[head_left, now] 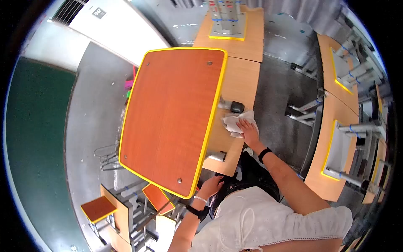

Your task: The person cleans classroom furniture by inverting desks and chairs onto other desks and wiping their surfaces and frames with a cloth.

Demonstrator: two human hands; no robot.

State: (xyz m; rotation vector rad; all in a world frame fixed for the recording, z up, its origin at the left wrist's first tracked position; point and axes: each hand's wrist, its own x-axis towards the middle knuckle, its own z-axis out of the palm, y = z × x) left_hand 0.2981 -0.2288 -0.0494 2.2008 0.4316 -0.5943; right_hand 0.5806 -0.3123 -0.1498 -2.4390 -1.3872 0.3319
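My right hand [248,131] lies over a crumpled white cloth [231,121], palm down, its grip open with the fingers laid across the cloth rather than closed around it. The cloth rests on the pale wooden surface [240,80], near its right edge and just beside a black-capped metal foot [237,107]. A second metal foot [217,156] lies nearer my body on the same surface.

My left hand [211,186] is near the lower corner of a big red-brown panel [172,113]. I see nothing held in it; its grip is loose, the fingers apart and slightly bent. Whether any fingertip touches something there, I cannot tell. The panel has a yellow rim and a round fastener near each corner, and it covers part of the surface from my view.

I have a black band [264,154] on my right wrist, and a pale beaded bracelet [201,198] with a dark strap [200,213] on my left. At the far end of the row, a yellow-edged grey seat [228,31] lies upside down, its legs rising. More pale desks [331,143] stand to my right across the dark floor [279,96], with upturned seats on them. Away to my left is a green board [35,155].
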